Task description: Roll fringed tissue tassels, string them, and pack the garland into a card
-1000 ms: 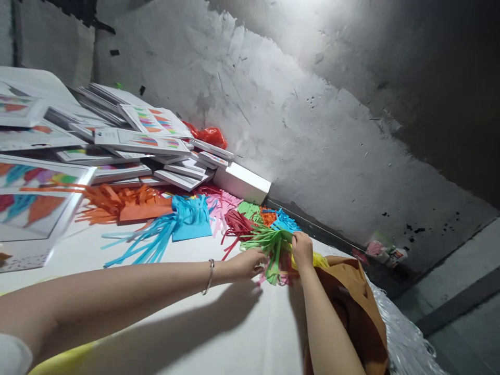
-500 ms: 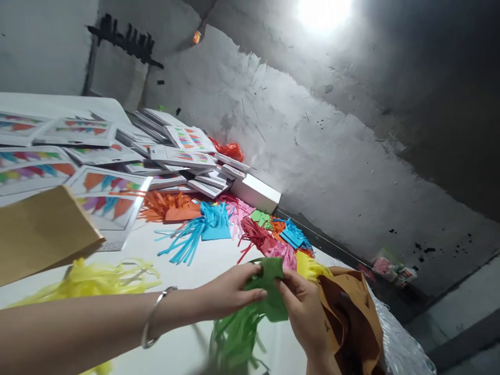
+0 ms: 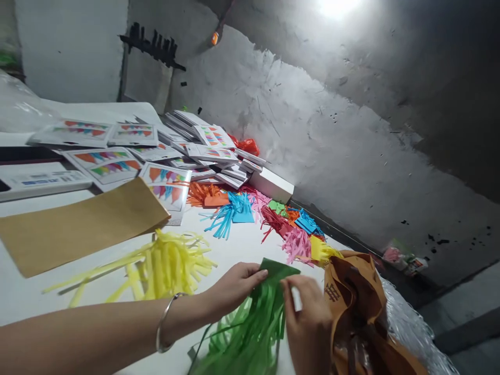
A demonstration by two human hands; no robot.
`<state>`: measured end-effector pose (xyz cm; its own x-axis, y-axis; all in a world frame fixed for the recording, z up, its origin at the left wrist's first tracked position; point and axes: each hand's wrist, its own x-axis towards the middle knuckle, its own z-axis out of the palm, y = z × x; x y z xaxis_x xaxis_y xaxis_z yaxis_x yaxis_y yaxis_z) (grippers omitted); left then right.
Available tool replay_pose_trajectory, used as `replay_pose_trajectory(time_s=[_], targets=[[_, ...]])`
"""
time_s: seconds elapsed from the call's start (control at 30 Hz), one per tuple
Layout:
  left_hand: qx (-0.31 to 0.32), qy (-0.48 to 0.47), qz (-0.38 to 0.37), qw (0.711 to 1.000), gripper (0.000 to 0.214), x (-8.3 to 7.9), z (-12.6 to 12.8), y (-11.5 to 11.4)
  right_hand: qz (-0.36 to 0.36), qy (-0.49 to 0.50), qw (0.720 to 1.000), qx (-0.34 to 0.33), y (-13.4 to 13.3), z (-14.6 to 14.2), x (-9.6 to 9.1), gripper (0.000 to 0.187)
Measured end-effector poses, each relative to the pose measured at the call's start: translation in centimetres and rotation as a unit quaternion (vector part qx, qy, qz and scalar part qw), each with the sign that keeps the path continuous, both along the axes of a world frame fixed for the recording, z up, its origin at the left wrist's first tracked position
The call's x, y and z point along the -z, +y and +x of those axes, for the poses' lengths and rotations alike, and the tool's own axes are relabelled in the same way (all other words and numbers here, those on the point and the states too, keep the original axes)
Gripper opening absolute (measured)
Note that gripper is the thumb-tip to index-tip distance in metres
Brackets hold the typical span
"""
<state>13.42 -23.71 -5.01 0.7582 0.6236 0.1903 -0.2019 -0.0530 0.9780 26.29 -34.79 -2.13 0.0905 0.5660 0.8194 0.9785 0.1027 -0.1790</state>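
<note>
A green fringed paper tassel [image 3: 269,302] hangs over the white table, its uncut band upward and its strips spread downward. My left hand [image 3: 234,289] grips the left side of the band, thumb on top. At the right edge, my right hand [image 3: 307,312] is closed with thumb and forefinger pinching the paper; its fingers are slightly blurred. A bundle of yellow fringed paper [image 3: 167,265] lies on the table left of the green one, beyond my left forearm. A silver bangle [image 3: 161,325] circles my left wrist.
Coloured fringed paper bundles [image 3: 242,208] line the table's far side. Behind them are piled printed packets [image 3: 213,153] and a white box [image 3: 272,185]. A brown paper sheet [image 3: 86,224] lies left. An open brown bag [image 3: 353,291] stands close to my right hand, beside clear plastic [image 3: 410,328].
The green tassel's strips have dropped down and fanned out below the band. My right hand has moved slightly lower along its right edge. The view has shifted left.
</note>
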Motion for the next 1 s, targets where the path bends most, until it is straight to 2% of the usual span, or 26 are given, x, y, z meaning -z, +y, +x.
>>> replay_pose_trajectory(time_s=[0.1, 0.17, 0.23, 0.3, 0.43, 0.57, 0.77, 0.83, 0.93, 1.0], targets=[[0.035, -0.025, -0.198, 0.979, 0.052, 1.8, -0.6, -2.1, -0.037, 0.019, 0.999, -0.002, -0.1, -2.8, 4.1, 0.028], [0.079, -0.041, -0.247, 0.965, 0.058, 2.2, -1.5, -3.2, -0.044, 0.057, 0.997, 0.001, -0.2, -3.5, 6.1, 0.032], [0.104, -0.044, -0.222, 0.968, 0.062, 2.4, -2.4, -3.8, -0.046, 0.128, 0.991, -0.004, -0.3, -3.5, 7.3, 0.033], [0.103, -0.025, -0.162, 0.981, 0.062, 2.8, -3.2, -3.6, -0.067, 0.228, 0.971, -0.009, -0.5, -3.0, 7.8, 0.031], [0.06, 0.049, -0.016, 0.997, 0.056, 4.4, -3.5, -2.0, -0.124, 0.437, 0.891, -0.017, -0.5, -2.6, 7.4, 0.026], [0.03, 0.123, 0.091, 0.988, 0.05, 5.3, -3.1, -0.9, -0.16, 0.506, 0.847, -0.028, -0.4, -2.9, 7.0, 0.02], [0.035, 0.148, 0.116, 0.982, 0.047, 5.6, -3.0, -0.5, -0.181, 0.583, 0.789, -0.065, 0.0, -2.9, 7.5, 0.022], [0.03, 0.16, 0.122, 0.979, 0.049, 5.8, -2.9, -0.4, -0.187, 0.605, 0.768, -0.094, 0.2, -2.8, 7.7, 0.022], [0.034, 0.167, 0.124, 0.978, 0.05, 6.0, -2.8, -0.2, -0.206, 0.646, 0.721, -0.143, 0.2, -2.5, 8.0, 0.029], [0.045, 0.162, 0.116, 0.979, 0.048, 6.0, -2.8, -0.3, -0.209, 0.657, 0.707, -0.156, 0.1, -2.4, 8.2, 0.032]])
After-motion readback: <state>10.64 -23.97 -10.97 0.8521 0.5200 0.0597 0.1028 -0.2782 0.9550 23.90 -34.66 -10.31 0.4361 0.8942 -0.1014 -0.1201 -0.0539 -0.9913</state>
